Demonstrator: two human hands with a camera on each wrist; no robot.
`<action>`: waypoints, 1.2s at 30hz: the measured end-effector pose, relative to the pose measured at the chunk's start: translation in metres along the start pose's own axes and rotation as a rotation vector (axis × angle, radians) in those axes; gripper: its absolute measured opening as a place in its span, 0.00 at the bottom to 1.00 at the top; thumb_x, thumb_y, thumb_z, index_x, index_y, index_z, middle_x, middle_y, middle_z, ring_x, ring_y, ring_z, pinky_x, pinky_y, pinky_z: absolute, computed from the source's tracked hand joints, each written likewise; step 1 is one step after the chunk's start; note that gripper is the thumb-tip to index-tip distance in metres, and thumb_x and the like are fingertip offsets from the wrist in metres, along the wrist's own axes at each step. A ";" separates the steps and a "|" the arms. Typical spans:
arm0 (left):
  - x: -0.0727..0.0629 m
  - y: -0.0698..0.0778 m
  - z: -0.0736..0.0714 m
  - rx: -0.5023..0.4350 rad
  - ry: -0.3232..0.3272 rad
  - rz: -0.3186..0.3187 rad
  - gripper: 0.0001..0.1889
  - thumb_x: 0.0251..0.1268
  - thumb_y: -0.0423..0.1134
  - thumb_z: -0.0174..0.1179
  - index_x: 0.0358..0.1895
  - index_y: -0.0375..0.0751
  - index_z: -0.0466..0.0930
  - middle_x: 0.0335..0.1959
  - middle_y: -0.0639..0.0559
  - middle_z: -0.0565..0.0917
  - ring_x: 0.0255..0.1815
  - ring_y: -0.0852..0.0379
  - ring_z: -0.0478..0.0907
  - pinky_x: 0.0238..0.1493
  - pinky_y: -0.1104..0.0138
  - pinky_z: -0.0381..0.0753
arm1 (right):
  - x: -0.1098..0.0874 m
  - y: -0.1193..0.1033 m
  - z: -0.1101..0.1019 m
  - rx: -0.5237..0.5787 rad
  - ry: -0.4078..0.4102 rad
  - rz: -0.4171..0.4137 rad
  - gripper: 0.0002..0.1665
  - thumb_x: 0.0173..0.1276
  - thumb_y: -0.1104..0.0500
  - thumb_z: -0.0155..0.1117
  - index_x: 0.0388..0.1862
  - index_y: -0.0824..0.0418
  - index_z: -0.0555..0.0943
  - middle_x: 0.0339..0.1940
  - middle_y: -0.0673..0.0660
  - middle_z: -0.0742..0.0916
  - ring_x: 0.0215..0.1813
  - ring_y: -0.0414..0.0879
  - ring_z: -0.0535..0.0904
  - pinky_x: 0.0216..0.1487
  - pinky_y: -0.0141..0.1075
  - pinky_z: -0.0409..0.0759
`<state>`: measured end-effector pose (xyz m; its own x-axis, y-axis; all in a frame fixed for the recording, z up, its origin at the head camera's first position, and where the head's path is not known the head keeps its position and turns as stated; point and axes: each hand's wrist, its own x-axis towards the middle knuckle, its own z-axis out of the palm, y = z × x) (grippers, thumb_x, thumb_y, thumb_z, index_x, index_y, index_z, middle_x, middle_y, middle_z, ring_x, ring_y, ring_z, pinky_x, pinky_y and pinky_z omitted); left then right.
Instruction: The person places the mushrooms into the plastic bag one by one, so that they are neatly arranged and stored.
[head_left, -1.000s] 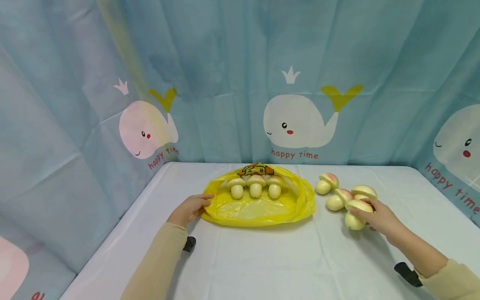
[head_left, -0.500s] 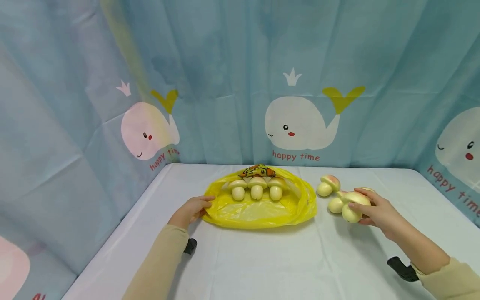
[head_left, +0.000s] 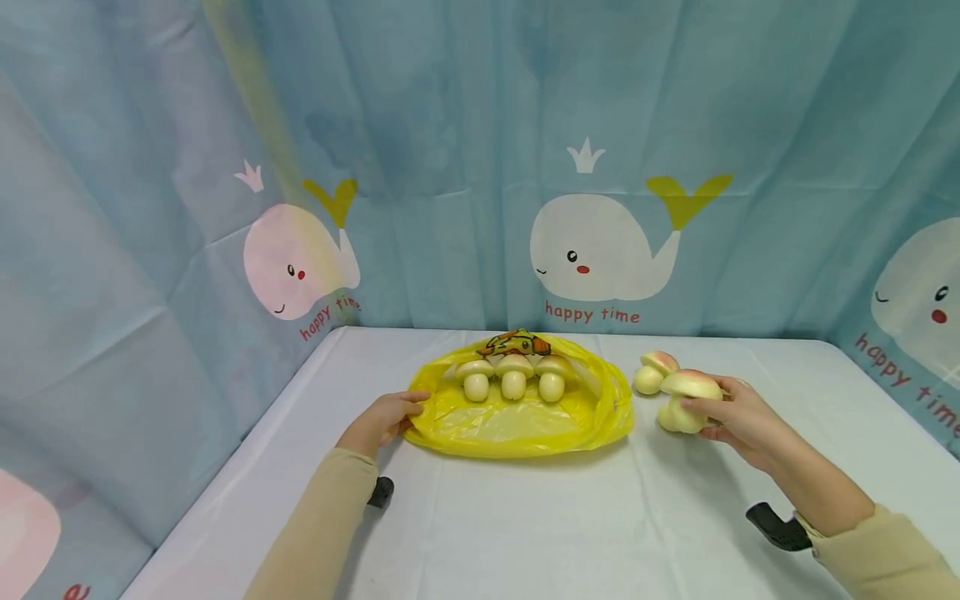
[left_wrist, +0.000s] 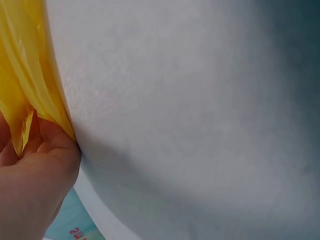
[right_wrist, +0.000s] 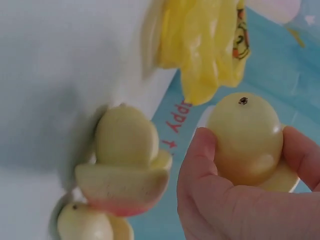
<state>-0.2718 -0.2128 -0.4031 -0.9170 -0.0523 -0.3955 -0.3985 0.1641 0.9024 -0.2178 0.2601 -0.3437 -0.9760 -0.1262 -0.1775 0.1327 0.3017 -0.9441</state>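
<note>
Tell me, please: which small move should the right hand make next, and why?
Probably carry the held mushroom leftward to the yellow bag: the right hand already grips it, the left hand holds the bag's edge, and three mushrooms show inside.

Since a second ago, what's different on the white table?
The right hand carried one glossy, pale-yellow mushroom shape leftward, toward the open yellow plastic bag. Nothing was let go. The left hand still holds the bag's edge, and three cream, round-capped mushroom shapes stay inside.
</note>
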 end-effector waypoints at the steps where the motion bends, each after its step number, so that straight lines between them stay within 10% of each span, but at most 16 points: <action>1: 0.000 0.000 0.000 0.000 0.000 0.001 0.21 0.73 0.27 0.48 0.67 0.29 0.69 0.68 0.35 0.67 0.56 0.49 0.69 0.60 0.62 0.70 | 0.001 -0.001 0.002 0.017 -0.004 -0.004 0.45 0.73 0.55 0.57 0.73 0.79 0.45 0.56 0.64 0.70 0.42 0.40 0.75 0.41 0.35 0.80; 36: 0.004 -0.003 -0.003 0.016 -0.025 0.011 0.22 0.73 0.27 0.49 0.69 0.30 0.67 0.69 0.34 0.65 0.57 0.48 0.69 0.59 0.63 0.71 | 0.020 -0.037 0.090 0.401 -0.203 0.059 0.40 0.75 0.58 0.53 0.75 0.70 0.46 0.46 0.58 0.76 0.39 0.46 0.77 0.44 0.37 0.81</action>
<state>-0.2744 -0.2169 -0.4070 -0.9205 -0.0262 -0.3899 -0.3881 0.1801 0.9039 -0.2271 0.1611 -0.3370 -0.9165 -0.3143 -0.2476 0.2829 -0.0714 -0.9565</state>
